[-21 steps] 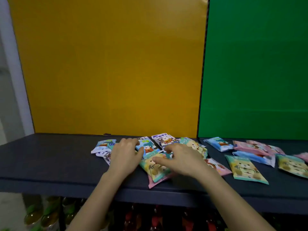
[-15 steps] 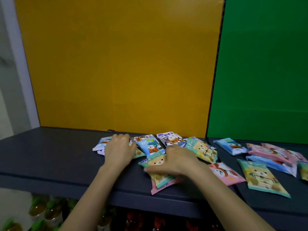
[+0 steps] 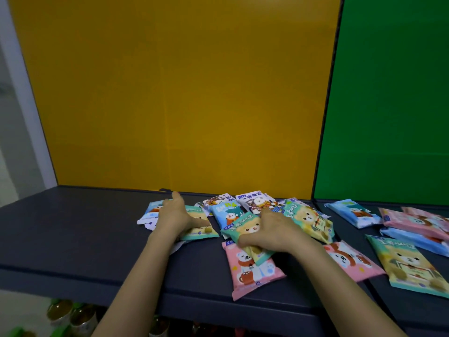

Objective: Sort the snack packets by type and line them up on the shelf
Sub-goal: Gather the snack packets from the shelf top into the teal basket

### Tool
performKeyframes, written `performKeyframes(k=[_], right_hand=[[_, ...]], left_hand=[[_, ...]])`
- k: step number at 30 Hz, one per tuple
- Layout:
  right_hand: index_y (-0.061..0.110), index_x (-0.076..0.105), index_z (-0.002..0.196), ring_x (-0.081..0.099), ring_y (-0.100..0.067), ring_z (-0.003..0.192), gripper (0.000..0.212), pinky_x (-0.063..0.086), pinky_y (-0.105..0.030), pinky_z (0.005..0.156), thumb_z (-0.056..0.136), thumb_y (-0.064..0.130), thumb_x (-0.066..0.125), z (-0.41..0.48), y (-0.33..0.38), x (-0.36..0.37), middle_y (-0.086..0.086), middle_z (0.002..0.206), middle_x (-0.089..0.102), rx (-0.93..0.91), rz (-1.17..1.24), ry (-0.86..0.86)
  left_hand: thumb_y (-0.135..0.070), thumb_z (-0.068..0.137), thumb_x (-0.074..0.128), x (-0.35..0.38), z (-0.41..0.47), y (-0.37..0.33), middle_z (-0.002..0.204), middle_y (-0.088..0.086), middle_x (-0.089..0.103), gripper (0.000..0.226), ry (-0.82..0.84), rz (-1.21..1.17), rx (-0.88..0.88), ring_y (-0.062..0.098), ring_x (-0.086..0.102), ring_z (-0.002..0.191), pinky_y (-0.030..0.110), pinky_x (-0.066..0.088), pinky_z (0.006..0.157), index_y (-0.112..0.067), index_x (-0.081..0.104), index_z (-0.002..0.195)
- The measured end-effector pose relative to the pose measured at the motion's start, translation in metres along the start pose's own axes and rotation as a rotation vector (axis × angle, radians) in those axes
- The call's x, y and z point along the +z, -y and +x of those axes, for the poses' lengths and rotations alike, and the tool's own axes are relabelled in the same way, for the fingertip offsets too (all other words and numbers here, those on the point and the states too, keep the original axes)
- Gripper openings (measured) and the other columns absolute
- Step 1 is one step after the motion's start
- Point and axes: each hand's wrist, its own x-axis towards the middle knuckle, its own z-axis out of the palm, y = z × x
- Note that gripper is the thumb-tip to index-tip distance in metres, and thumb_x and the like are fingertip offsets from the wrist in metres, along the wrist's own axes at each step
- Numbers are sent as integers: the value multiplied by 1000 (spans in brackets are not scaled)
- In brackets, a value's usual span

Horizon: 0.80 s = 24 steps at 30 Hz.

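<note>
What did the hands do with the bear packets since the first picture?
The left hand slid left over the packets there and now rests on a teal bear packet. The right hand pulled another teal bear packet up off the pink polar bear packet, so more of the pink one shows. The packets on the right of the shelf lie as before.

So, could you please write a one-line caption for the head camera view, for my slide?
Left hand and right hand rest on mixed snack packets scattered on a dark shelf.
</note>
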Motion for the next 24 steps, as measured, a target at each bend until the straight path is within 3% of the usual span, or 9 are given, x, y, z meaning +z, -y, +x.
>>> performKeyframes(k=[4,7,9,11,13,15,17,21,24], right_hand=[[11,36,127,51,-20,93,84,47,-32,76,66,60,69,6,-8,-1,0,100,50,39,68,-79],[11,36,125,54,-21,95,85,50,-37,84,65,60,71,9,-11,0,-1,102,51,58,156,-114],[11,37,127,54,-21,96,85,50,-35,81,67,60,71,10,-12,-2,-2,105,53,70,224,-135],[9,38,129,55,-21,96,85,45,-32,72,69,58,71,10,-13,-5,-4,110,57,74,308,-154],[8,41,124,57,-24,98,78,44,-32,70,71,55,72,10,-10,-10,-8,113,59,64,370,-181],[7,42,116,59,-26,98,69,48,-36,74,72,49,73,10,-3,-16,-10,112,60,30,421,-224],[6,41,114,59,-28,98,62,49,-39,77,75,43,73,8,12,-22,-11,112,60,-40,461,-267],[7,40,111,58,-30,102,53,49,-42,81,79,36,71,-3,69,-22,-13,115,59,-271,531,-282],[6,40,115,58,-29,107,56,49,-39,85,80,37,70,-16,127,-2,-11,119,58,-427,572,-195]], left_hand=[[-28,68,83,-4,3,-10,152,21,27,125,101,-132,-46,35,32,137,41,35,105,0,-11,146],[-23,70,82,-7,5,-12,151,20,28,120,153,-197,-72,36,32,137,41,35,104,3,-8,146],[-19,72,81,-7,5,-10,143,21,39,101,138,-269,-72,36,43,129,41,40,98,2,13,143],[-14,75,78,-7,7,-3,127,19,54,64,95,-384,-54,34,57,112,41,49,88,-3,37,122],[-11,78,73,-8,8,8,114,18,63,32,39,-515,-16,33,64,100,43,53,84,-9,47,96],[-12,80,71,-16,7,17,108,18,67,21,-25,-632,5,32,66,94,47,53,87,-14,51,84],[-12,82,68,-29,-1,26,107,15,66,20,-83,-777,3,30,65,92,44,54,84,-13,50,91],[-12,87,64,-63,-33,66,104,12,64,30,-238,-934,27,17,64,78,29,52,64,-8,45,109],[-17,87,65,-89,-67,125,100,8,66,35,-363,-949,-26,17,66,80,30,55,71,-7,46,114]])
